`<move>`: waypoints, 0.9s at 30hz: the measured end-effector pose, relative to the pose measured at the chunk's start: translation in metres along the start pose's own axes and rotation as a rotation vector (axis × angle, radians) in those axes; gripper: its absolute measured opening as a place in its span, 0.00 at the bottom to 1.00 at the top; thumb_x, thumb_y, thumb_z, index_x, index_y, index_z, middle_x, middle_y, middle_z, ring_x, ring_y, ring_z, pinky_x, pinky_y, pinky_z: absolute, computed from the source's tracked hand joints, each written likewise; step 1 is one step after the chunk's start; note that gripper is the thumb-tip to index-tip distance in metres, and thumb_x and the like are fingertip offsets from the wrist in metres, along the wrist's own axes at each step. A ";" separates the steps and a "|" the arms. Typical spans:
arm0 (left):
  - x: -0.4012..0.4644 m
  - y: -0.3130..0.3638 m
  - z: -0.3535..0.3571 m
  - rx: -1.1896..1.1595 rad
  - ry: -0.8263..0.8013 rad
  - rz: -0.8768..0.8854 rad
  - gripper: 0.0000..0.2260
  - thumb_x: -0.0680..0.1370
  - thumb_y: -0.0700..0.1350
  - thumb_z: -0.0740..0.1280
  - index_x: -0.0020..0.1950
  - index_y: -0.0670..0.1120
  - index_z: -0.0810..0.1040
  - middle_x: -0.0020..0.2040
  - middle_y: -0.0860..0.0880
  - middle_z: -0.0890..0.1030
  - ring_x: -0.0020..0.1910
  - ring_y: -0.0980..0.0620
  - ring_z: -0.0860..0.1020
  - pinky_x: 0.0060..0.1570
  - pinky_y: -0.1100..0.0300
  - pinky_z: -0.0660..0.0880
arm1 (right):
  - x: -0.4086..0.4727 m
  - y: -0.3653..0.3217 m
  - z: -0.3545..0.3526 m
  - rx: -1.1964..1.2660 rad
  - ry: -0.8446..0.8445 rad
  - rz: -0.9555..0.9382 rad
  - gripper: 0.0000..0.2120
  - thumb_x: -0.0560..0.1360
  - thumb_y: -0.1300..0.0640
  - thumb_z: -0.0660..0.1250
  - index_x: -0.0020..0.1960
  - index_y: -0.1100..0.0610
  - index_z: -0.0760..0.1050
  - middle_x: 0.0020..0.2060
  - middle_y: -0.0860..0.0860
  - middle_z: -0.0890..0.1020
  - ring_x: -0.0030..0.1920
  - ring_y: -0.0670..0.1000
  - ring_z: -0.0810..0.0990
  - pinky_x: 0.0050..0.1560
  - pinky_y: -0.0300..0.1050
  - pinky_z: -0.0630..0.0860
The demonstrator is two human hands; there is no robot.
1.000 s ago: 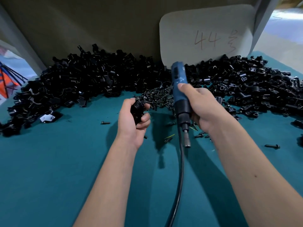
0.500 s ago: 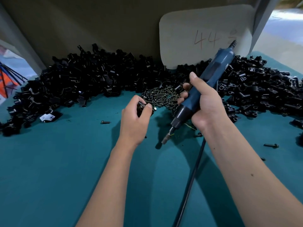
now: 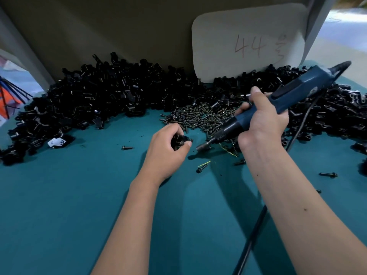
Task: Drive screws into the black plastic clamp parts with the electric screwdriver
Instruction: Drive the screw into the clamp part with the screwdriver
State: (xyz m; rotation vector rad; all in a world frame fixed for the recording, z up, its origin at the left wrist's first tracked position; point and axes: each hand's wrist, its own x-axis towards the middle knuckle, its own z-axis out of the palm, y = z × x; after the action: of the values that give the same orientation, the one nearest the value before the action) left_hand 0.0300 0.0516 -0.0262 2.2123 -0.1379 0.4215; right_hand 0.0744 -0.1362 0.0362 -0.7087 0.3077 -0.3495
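The right hand (image 3: 262, 124) grips the blue electric screwdriver (image 3: 282, 104) round its middle, its long axis slanting from the cord end at upper right down to the bit tip (image 3: 200, 147) at lower left, which points at the left hand (image 3: 168, 147) and stops just short of it. The left hand's fingers curl round a black clamp part (image 3: 181, 140), held low over the teal table (image 3: 59, 205) in front of the screw heap (image 3: 200, 118). Behind both, a long bank of black clamp parts (image 3: 103, 96) runs along the back wall under a card (image 3: 248, 40) marked "44", loose screws (image 3: 127, 148) lie scattered on the cloth, and the tool's black cord (image 3: 252, 235) trails down beside the right forearm.
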 end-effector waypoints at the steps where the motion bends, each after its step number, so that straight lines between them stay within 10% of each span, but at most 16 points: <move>1: 0.000 0.001 0.001 0.019 -0.008 0.014 0.13 0.77 0.44 0.72 0.40 0.50 0.68 0.37 0.53 0.73 0.37 0.54 0.70 0.36 0.60 0.67 | 0.000 0.000 0.000 0.028 0.030 0.006 0.17 0.75 0.62 0.78 0.52 0.55 0.69 0.36 0.51 0.80 0.27 0.48 0.75 0.32 0.44 0.75; 11: 0.000 0.001 0.007 0.014 -0.074 0.022 0.14 0.76 0.54 0.72 0.40 0.51 0.70 0.34 0.56 0.74 0.33 0.58 0.70 0.32 0.65 0.63 | 0.002 -0.012 -0.003 0.159 -0.008 0.042 0.28 0.72 0.38 0.77 0.56 0.55 0.68 0.37 0.50 0.77 0.30 0.48 0.73 0.35 0.42 0.74; 19: 0.000 0.005 0.007 -0.111 -0.050 -0.034 0.19 0.78 0.66 0.63 0.43 0.52 0.74 0.33 0.48 0.78 0.37 0.43 0.77 0.35 0.43 0.75 | -0.002 -0.014 0.002 0.142 -0.055 -0.008 0.18 0.79 0.45 0.71 0.50 0.56 0.67 0.32 0.50 0.73 0.28 0.49 0.71 0.33 0.42 0.71; 27: 0.002 0.010 0.008 -0.218 -0.111 -0.115 0.16 0.74 0.59 0.64 0.41 0.46 0.74 0.30 0.55 0.72 0.31 0.53 0.69 0.35 0.43 0.74 | -0.007 -0.012 0.005 0.067 -0.142 -0.070 0.19 0.81 0.46 0.69 0.56 0.57 0.65 0.34 0.52 0.72 0.29 0.50 0.69 0.32 0.44 0.71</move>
State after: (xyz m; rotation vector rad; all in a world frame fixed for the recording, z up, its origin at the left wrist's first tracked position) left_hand 0.0309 0.0390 -0.0226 2.0166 -0.1097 0.2091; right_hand 0.0673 -0.1386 0.0489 -0.6756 0.1363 -0.3718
